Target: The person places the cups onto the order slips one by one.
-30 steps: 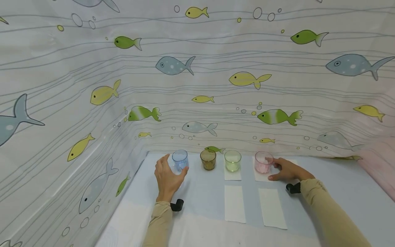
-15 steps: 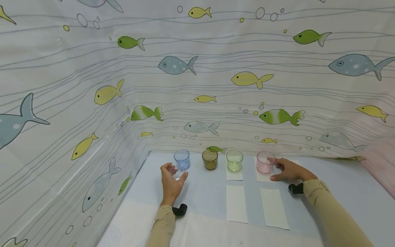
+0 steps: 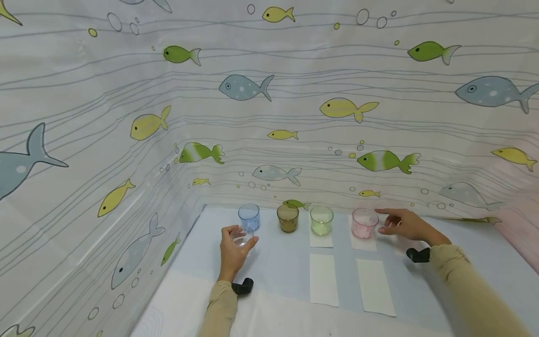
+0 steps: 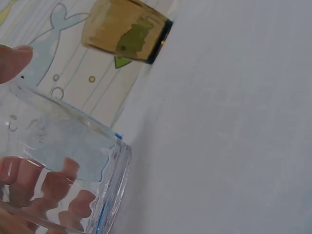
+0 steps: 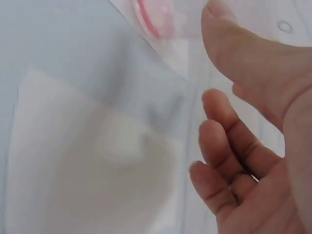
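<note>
My left hand point(image 3: 232, 255) grips a clear drinking glass point(image 3: 244, 236) in front of a blue glass point(image 3: 249, 216). In the left wrist view the fingers show through the wall of this clear glass point(image 4: 63, 134), and its base points towards the tabletop. My right hand point(image 3: 411, 227) is just right of a pink glass point(image 3: 364, 223), index fingertip by the rim and thumb lower down, holding nothing. The right wrist view shows the thumb overlapping the pink glass point(image 5: 178, 19) and the other fingers loosely bent. The pink glass stands on a white paper strip point(image 3: 364, 244).
A brown glass point(image 3: 288, 219) and a green glass point(image 3: 321, 222) stand between the blue and pink ones; the green one is on a paper strip point(image 3: 321, 242). Two more paper strips, a left one point(image 3: 324, 281) and a right one point(image 3: 376, 288), lie nearer. A fish-print curtain point(image 3: 236, 126) encloses the table.
My left hand has drawn the clear glass back from the blue glass, then paused. My right hand has let go of the pink glass and moved slightly right.
</note>
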Demonstrator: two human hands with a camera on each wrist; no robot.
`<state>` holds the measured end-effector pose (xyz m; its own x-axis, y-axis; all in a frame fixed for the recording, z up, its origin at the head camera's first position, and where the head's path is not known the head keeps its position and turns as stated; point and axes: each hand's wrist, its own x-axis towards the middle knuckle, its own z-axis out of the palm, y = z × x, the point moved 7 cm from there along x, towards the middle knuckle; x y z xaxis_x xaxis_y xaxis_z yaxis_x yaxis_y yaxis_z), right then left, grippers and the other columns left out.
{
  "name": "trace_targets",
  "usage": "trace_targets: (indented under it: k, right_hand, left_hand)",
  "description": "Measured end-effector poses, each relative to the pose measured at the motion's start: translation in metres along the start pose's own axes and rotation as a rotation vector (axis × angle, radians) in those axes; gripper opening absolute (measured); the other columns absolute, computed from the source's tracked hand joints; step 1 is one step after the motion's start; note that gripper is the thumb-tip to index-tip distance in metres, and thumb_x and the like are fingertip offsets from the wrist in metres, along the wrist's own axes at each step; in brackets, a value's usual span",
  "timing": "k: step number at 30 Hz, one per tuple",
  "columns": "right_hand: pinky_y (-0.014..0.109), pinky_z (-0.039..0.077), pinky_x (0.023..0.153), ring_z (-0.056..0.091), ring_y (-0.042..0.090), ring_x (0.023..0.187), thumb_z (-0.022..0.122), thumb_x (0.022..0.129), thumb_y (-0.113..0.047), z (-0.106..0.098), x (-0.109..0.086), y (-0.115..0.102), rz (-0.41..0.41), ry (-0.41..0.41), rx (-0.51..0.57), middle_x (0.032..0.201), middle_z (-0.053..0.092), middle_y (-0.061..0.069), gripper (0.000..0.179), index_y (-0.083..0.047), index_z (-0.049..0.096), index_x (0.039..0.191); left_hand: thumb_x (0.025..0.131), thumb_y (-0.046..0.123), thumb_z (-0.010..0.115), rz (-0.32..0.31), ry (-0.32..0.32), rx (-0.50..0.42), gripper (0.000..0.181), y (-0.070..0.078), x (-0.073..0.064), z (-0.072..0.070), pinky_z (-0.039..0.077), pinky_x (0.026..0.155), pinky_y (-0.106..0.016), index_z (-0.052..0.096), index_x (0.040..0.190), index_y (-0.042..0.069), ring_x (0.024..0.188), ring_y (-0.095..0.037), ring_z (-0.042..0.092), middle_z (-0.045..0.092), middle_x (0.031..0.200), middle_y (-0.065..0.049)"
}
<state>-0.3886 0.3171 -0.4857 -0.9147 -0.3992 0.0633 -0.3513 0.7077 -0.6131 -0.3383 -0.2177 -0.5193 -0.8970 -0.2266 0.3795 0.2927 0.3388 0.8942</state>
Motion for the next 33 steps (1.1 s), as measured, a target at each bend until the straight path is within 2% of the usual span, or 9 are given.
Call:
trace_targets:
  k: [3, 7, 11, 15, 19, 25, 33]
  right_hand:
    - [0.024, 0.050, 0.068, 0.057, 0.007, 0.083, 0.085, 0.092, -0.031, -0.018, -0.012, 0.005, 0.006, 0.057, -0.058, 0.098, 0.067, 0.003, 0.070, 0.002, 0.058, 0.148]
    - [0.025, 0.048, 0.069, 0.057, 0.008, 0.088, 0.086, 0.090, -0.034, -0.033, -0.030, 0.025, 0.053, 0.074, -0.124, 0.103, 0.068, 0.004, 0.074, 0.001, 0.058, 0.149]
    - [0.024, 0.050, 0.071, 0.057, 0.010, 0.088, 0.089, 0.087, -0.033, -0.033, -0.048, 0.050, 0.097, 0.047, -0.117, 0.106, 0.068, 0.007, 0.082, 0.004, 0.053, 0.151]
    - [0.022, 0.047, 0.071, 0.052, 0.007, 0.086, 0.089, 0.086, -0.034, -0.022, -0.060, 0.068, 0.134, 0.014, -0.092, 0.107, 0.067, 0.007, 0.089, 0.004, 0.047, 0.155]
    - [0.023, 0.041, 0.073, 0.046, 0.009, 0.089, 0.086, 0.089, -0.038, -0.011, -0.066, 0.076, 0.139, -0.017, -0.099, 0.110, 0.060, 0.006, 0.089, -0.002, 0.043, 0.159]
    - [0.026, 0.039, 0.074, 0.044, 0.017, 0.093, 0.084, 0.090, -0.038, -0.008, -0.067, 0.076, 0.115, -0.027, -0.113, 0.110, 0.055, 0.007, 0.088, -0.008, 0.043, 0.161]
    - [0.027, 0.035, 0.074, 0.042, 0.017, 0.092, 0.086, 0.088, -0.037, -0.009, -0.066, 0.077, 0.135, -0.064, -0.113, 0.107, 0.050, 0.008, 0.091, 0.003, 0.043, 0.157]
  left_hand:
    - [0.082, 0.015, 0.093, -0.013, -0.040, -0.022, 0.073, 0.000, 0.001, 0.001, 0.057, 0.103, -0.056, 0.046, 0.135, -0.002, 0.119, -0.039, 0.068, 0.063, 0.133, -0.026]
    - [0.086, 0.013, 0.089, -0.046, -0.147, -0.057, 0.073, 0.002, 0.003, 0.000, 0.052, 0.111, -0.058, 0.041, 0.138, -0.003, 0.124, -0.043, 0.064, 0.058, 0.136, -0.027]
    - [0.092, 0.004, 0.081, -0.069, -0.274, -0.095, 0.071, 0.005, 0.004, -0.002, 0.046, 0.116, -0.060, 0.033, 0.142, -0.006, 0.131, -0.048, 0.058, 0.051, 0.141, -0.030]
    - [0.094, 0.001, 0.077, -0.065, -0.337, -0.105, 0.069, 0.004, 0.003, -0.005, 0.043, 0.119, -0.061, 0.029, 0.142, -0.008, 0.134, -0.051, 0.055, 0.050, 0.142, -0.033]
    - [0.093, -0.001, 0.077, -0.066, -0.354, -0.120, 0.070, 0.001, 0.003, -0.006, 0.041, 0.120, -0.062, 0.029, 0.143, -0.010, 0.135, -0.052, 0.054, 0.049, 0.144, -0.035]
    - [0.091, -0.006, 0.077, -0.092, -0.329, -0.178, 0.070, -0.004, 0.003, -0.006, 0.041, 0.121, -0.059, 0.034, 0.146, -0.009, 0.140, -0.049, 0.052, 0.052, 0.146, -0.033]
    - [0.087, -0.004, 0.083, -0.097, -0.282, -0.197, 0.072, -0.007, 0.004, -0.009, 0.043, 0.121, -0.056, 0.044, 0.147, -0.006, 0.141, -0.046, 0.054, 0.057, 0.146, -0.033]
